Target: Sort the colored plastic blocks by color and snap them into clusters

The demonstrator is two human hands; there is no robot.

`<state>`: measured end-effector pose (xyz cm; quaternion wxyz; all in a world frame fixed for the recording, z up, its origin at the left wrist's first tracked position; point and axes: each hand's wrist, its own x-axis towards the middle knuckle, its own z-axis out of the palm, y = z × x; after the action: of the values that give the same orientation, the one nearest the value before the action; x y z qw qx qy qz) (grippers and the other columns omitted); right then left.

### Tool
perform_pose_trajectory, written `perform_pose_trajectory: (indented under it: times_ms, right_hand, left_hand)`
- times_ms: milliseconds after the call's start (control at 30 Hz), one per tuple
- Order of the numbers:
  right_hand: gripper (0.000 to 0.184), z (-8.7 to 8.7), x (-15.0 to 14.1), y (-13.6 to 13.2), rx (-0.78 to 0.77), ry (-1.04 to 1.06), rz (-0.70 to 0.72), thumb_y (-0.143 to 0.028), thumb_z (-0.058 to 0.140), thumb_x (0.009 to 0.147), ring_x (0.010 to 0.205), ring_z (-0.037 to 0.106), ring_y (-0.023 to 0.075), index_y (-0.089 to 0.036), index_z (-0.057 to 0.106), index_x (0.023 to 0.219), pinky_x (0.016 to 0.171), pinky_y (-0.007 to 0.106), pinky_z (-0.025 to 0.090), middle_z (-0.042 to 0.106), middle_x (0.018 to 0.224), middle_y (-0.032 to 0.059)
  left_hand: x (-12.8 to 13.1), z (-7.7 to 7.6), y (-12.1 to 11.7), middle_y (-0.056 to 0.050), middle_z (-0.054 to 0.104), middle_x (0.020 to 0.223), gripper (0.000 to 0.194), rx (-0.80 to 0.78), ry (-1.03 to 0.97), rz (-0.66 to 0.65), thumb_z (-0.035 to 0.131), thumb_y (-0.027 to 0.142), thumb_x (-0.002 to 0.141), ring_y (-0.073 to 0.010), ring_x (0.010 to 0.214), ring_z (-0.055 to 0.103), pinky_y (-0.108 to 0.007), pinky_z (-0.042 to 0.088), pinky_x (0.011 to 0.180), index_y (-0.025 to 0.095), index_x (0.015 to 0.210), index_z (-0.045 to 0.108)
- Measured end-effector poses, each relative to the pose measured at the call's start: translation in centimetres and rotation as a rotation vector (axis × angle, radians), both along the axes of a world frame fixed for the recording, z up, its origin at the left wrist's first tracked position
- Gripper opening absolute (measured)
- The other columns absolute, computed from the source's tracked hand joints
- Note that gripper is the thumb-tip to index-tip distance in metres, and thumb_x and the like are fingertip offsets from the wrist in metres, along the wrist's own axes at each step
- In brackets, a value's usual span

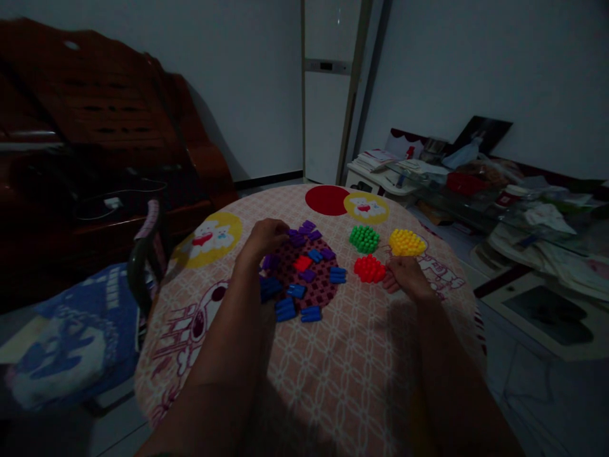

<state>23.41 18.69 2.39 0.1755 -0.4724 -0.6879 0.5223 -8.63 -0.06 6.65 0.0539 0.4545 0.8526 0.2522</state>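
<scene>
My left hand [269, 236] reaches over the left side of the round table, fingers curled down beside several small purple plastic pieces [298, 240]. Whatever its fingertips pinch is hidden. My right hand [403, 275] rests on the cloth with its fingers curled in, close to a cluster of red plastic pieces [370, 269] and just below a yellow cluster [406, 242]. I cannot make out anything inside it. A green cluster [364, 238] sits behind the red one. Blue pieces [285, 310] lie scattered nearer to me, and a lone red piece [302, 263] lies among purple ones.
A patterned cloth covers the round table [328, 355]. To the left stand a chair [143, 260] with a blue cloth and a dark wooden sofa [109, 120]. At the right, a glass-topped cabinet [457, 203] carries papers, bags and a cup. A tall white unit [327, 120] stands behind.
</scene>
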Motion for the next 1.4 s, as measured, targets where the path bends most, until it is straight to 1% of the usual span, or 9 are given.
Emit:
perform_pose_trajectory:
  times_ms: [233, 500, 633, 767, 867, 967, 1167, 1267, 1400]
  right_hand:
    - [0.020, -0.4, 0.2, 0.4, 0.058, 0.052, -0.095, -0.021, 0.054, 0.088, 0.036, 0.059, 0.0144, -0.019, 0.057, 0.068, 0.034, 0.021, 0.045, 0.061, 0.048, 0.0004]
    - [0.020, -0.8, 0.0, 0.4, 0.101, 0.068, -0.113, -0.017, 0.053, 0.087, 0.034, 0.056, 0.0134, -0.018, 0.057, 0.068, 0.030, 0.020, 0.041, 0.060, 0.047, -0.0005]
    - [0.021, -0.8, 0.0, 0.5, 0.150, 0.069, -0.121, -0.018, 0.055, 0.086, 0.033, 0.055, 0.0120, -0.017, 0.059, 0.066, 0.030, 0.019, 0.040, 0.060, 0.047, -0.0006]
    - [0.021, -0.5, -0.1, 0.3, 0.171, 0.077, -0.169, -0.022, 0.058, 0.086, 0.033, 0.054, 0.0111, -0.017, 0.060, 0.066, 0.029, 0.018, 0.038, 0.061, 0.049, -0.0002]
    - [0.019, -0.4, -0.2, 0.3, 0.172, 0.123, -0.189, -0.025, 0.060, 0.085, 0.033, 0.053, 0.0107, -0.018, 0.060, 0.067, 0.029, 0.018, 0.037, 0.061, 0.049, -0.0008]
    - [0.019, -0.5, -0.2, 0.3, 0.187, 0.145, -0.197, -0.027, 0.061, 0.084, 0.034, 0.053, 0.0104, -0.018, 0.061, 0.067, 0.029, 0.018, 0.036, 0.061, 0.050, -0.0008]
    - [0.028, -0.2, -0.2, 0.2, 0.217, 0.256, -0.096, -0.042, 0.069, 0.078, 0.037, 0.054, 0.0112, -0.017, 0.064, 0.067, 0.031, 0.019, 0.035, 0.064, 0.055, 0.0015]
    - [0.036, 0.5, -0.1, -0.2, 0.246, 0.388, 0.097, -0.051, 0.072, 0.078, 0.039, 0.051, 0.0097, -0.017, 0.067, 0.067, 0.034, 0.020, 0.035, 0.063, 0.054, 0.0010]
    - [0.035, 1.4, 0.3, -0.7, 0.299, 0.436, 0.185, -0.050, 0.076, 0.077, 0.041, 0.047, 0.0080, -0.017, 0.071, 0.069, 0.038, 0.019, 0.034, 0.059, 0.051, -0.0018]
  left_hand:
    - [-2.8, -1.3, -2.1, -0.010, 0.079, 0.096, 0.020, -0.150, 0.055, 0.277, 0.071, 0.029, 0.079, -0.0252, 0.093, 0.072, -0.029, 0.053, 0.078, 0.019, 0.094, 0.079]
    - [-3.4, -3.0, -1.6, -0.012, 0.074, 0.122, 0.056, -0.324, -0.019, 0.383, 0.081, 0.040, 0.071, -0.0276, 0.109, 0.069, -0.028, 0.053, 0.083, 0.021, 0.122, 0.070]
    - [-3.3, -2.7, -1.6, -0.010, 0.077, 0.109, 0.054, -0.251, -0.107, 0.321, 0.080, 0.030, 0.071, -0.0242, 0.095, 0.072, -0.027, 0.053, 0.077, 0.019, 0.123, 0.070]
    - [-2.6, -1.0, -1.8, -0.007, 0.077, 0.093, 0.048, 0.053, -0.140, 0.254, 0.073, 0.029, 0.075, -0.0203, 0.080, 0.071, -0.027, 0.053, 0.071, 0.018, 0.122, 0.071]
    - [-1.0, 0.3, -1.0, -0.006, 0.075, 0.081, 0.040, 0.268, -0.264, 0.104, 0.072, 0.034, 0.075, -0.0187, 0.070, 0.068, -0.027, 0.052, 0.064, 0.015, 0.110, 0.075]
    - [2.0, 0.9, 1.0, -0.005, 0.073, 0.075, 0.032, 0.354, -0.425, -0.114, 0.072, 0.032, 0.073, -0.0167, 0.065, 0.066, -0.025, 0.051, 0.060, 0.013, 0.098, 0.076]
    - [10.2, -0.4, 5.4, -0.004, 0.074, 0.075, 0.026, 0.303, -0.659, -0.573, 0.067, 0.023, 0.078, -0.0153, 0.065, 0.067, -0.025, 0.052, 0.062, 0.013, 0.100, 0.077]
    - [13.4, -1.4, 6.5, -0.004, 0.074, 0.078, 0.021, 0.387, -0.613, -0.580, 0.067, 0.018, 0.078, -0.0145, 0.068, 0.068, -0.023, 0.051, 0.063, 0.014, 0.096, 0.076]
    - [15.5, -1.9, 6.7, -0.003, 0.074, 0.085, 0.017, 0.439, -0.517, -0.542, 0.068, 0.017, 0.078, -0.0136, 0.073, 0.067, -0.021, 0.050, 0.065, 0.015, 0.094, 0.074]
